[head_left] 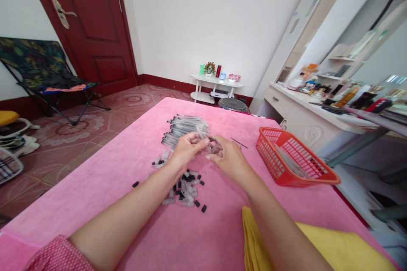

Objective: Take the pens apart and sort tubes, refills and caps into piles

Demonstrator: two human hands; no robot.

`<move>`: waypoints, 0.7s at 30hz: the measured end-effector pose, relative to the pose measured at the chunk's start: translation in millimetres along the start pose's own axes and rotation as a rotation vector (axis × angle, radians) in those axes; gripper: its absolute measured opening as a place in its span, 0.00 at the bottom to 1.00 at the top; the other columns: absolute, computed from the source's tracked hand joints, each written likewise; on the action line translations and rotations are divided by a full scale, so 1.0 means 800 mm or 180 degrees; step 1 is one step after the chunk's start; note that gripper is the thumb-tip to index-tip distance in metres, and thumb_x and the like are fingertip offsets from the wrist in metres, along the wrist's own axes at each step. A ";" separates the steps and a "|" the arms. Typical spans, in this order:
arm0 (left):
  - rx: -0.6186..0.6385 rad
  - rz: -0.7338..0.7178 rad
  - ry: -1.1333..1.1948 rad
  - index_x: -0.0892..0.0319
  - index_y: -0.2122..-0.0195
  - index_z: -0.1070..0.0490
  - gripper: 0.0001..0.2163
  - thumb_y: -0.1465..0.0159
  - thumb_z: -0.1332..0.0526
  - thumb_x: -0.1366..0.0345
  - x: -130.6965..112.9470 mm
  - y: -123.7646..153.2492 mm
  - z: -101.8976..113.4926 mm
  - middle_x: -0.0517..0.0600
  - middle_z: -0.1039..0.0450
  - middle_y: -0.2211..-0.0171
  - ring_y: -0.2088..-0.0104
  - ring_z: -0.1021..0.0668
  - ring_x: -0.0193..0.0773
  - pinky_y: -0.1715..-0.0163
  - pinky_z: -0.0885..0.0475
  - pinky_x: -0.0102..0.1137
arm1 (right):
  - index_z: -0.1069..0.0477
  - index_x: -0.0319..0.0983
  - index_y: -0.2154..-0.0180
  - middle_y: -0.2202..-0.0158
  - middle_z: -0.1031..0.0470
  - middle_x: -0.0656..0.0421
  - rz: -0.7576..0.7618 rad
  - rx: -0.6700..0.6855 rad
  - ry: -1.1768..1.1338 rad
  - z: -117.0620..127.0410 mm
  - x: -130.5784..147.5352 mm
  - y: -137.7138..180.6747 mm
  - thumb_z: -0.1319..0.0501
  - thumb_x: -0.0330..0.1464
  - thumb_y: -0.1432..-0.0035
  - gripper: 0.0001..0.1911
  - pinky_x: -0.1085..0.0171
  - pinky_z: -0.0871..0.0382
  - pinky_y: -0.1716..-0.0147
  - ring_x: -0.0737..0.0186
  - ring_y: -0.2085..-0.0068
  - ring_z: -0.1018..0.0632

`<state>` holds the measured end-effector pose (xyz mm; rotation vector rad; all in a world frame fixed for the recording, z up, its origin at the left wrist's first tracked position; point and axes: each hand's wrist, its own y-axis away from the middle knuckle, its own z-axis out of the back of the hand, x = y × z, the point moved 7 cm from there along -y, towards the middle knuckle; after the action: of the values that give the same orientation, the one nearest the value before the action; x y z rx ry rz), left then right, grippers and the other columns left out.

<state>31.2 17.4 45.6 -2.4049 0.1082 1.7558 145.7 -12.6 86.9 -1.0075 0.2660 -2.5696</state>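
Observation:
My left hand (188,148) is closed on a translucent pen barrel (200,131), pinched between thumb and fingers. Close beside it, my right hand (229,156) has its fingers curled in; what they hold, if anything, is blurred. Behind the hands lies a row of clear pens (182,127) with dark ends, side by side on the pink cloth (140,216). Below my hands is a loose heap of black and clear pen caps (187,188), partly hidden by my left forearm. A thin dark rod (238,142), like a pen refill, lies just past my right hand.
An orange-red plastic basket (276,173) with clear thin pieces inside stands at the right. Folded yellow cloth (330,241) lies under my right forearm. Beyond the table are a cluttered dresser (295,97), a small white stand (203,80) and a folding chair (34,67).

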 end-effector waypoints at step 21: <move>0.0963 -0.0756 -0.4119 0.49 0.75 0.22 0.06 0.57 0.32 0.64 -0.003 -0.036 0.081 0.46 0.23 0.74 0.70 0.25 0.38 0.70 0.38 0.27 | 0.24 0.38 0.62 0.66 0.23 0.49 -0.1476 -0.1005 0.1925 0.199 -0.122 0.027 0.40 0.41 0.52 0.17 0.60 0.36 0.70 0.51 0.65 0.24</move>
<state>-25.8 56.8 31.2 -0.7275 -0.0714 2.5070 327.1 0.3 136.0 -0.3708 0.6797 -3.2920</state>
